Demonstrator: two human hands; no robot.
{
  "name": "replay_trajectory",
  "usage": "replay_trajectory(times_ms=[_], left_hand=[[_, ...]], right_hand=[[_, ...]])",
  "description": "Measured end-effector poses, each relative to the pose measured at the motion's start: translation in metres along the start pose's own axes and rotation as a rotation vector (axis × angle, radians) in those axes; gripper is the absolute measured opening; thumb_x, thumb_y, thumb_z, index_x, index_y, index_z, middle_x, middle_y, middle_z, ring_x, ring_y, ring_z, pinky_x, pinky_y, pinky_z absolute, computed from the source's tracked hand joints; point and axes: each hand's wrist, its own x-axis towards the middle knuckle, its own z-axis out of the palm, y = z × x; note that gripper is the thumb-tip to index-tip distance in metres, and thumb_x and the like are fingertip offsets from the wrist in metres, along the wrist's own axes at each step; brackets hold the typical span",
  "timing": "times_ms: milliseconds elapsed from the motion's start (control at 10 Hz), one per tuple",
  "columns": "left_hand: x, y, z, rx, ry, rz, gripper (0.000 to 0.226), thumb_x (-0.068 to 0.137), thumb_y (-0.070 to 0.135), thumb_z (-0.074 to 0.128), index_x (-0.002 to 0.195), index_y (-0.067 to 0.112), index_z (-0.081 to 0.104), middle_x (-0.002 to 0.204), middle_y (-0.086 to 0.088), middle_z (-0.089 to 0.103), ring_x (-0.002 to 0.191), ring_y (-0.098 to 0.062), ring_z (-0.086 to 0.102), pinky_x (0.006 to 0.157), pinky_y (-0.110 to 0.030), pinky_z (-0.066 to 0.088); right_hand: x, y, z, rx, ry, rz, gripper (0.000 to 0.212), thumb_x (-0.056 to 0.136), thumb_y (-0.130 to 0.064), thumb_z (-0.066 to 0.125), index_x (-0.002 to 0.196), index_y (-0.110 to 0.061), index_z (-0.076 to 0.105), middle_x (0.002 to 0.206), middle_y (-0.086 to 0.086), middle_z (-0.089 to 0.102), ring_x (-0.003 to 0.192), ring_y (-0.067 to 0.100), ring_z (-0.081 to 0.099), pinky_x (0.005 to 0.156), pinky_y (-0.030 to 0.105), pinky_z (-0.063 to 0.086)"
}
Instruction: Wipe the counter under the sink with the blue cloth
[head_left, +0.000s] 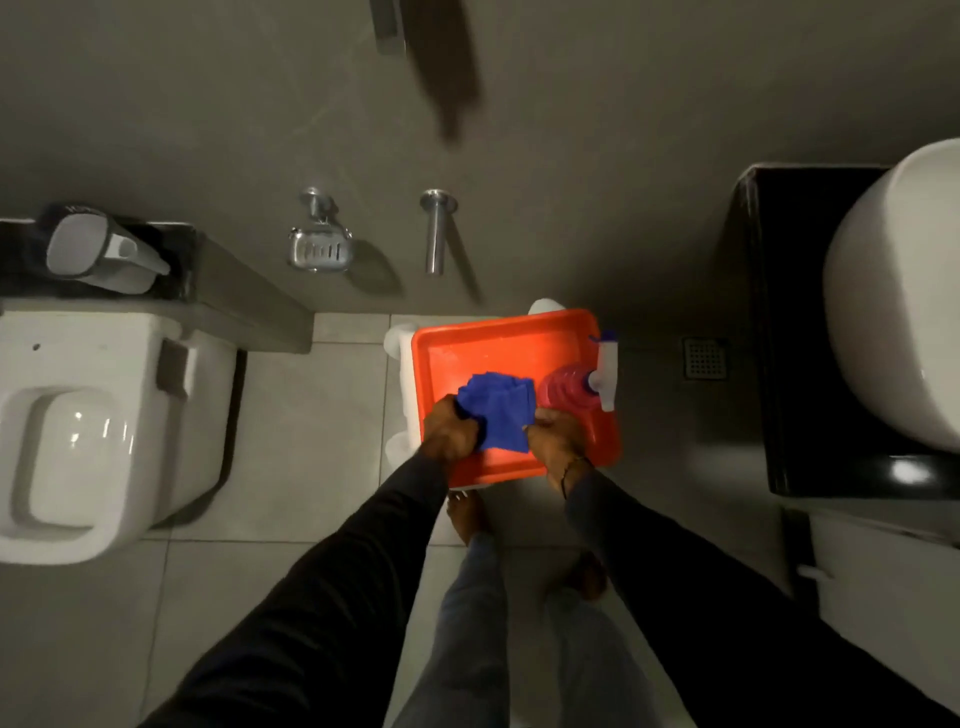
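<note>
The blue cloth (500, 410) lies bunched over an orange tray (498, 343) that rests on a white stool in the middle of the bathroom floor. My left hand (451, 431) grips the cloth's left edge. My right hand (558, 434) holds its right lower corner. Both arms are in black sleeves. The black counter (779, 322) stands at the right, with the white sink basin (893, 291) on top of it.
A pink spray bottle (563, 387) with a white trigger head stands in the tray's right side. A white toilet (98, 415) is at the left. A soap dish (319, 249) and a metal holder (435, 234) jut from the wall. A floor drain (704, 357) is near the counter.
</note>
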Motion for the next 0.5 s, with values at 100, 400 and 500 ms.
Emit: replay_trajectory(times_ms=[100,400,500], left_hand=[[0.007,-0.001,-0.003,0.028,-0.015,-0.004,0.051,0.083,0.004,0.057,0.134,0.004,0.056,0.133,-0.020,0.063,0.121,-0.040,0.061,0.104,-0.050,0.050],[-0.045,0.019,-0.006,0.195,0.081,0.127,0.049,0.089,0.009,0.060,0.136,0.000,0.050,0.135,-0.021,0.059,0.123,-0.039,0.056,0.100,-0.039,0.046],[-0.069,0.032,-0.004,0.285,0.066,0.222,0.049,0.090,0.009,0.060,0.136,-0.003,0.051,0.138,-0.023,0.057,0.127,-0.039,0.055,0.106,-0.037,0.043]], right_hand=[[0.005,0.001,0.001,-0.061,0.013,0.003,0.016,0.083,0.014,0.052,0.073,0.009,0.064,0.076,0.015,0.058,0.072,0.019,0.047,0.066,0.026,0.037],[-0.050,0.014,-0.074,-0.459,0.096,-0.221,0.023,0.086,-0.015,0.058,0.099,-0.004,0.073,0.113,0.017,0.072,0.106,0.035,0.066,0.087,0.034,0.052],[-0.071,0.017,-0.111,-0.449,0.189,-0.267,0.025,0.087,-0.016,0.055,0.104,-0.009,0.072,0.115,0.017,0.072,0.108,0.037,0.065,0.091,0.039,0.054]])
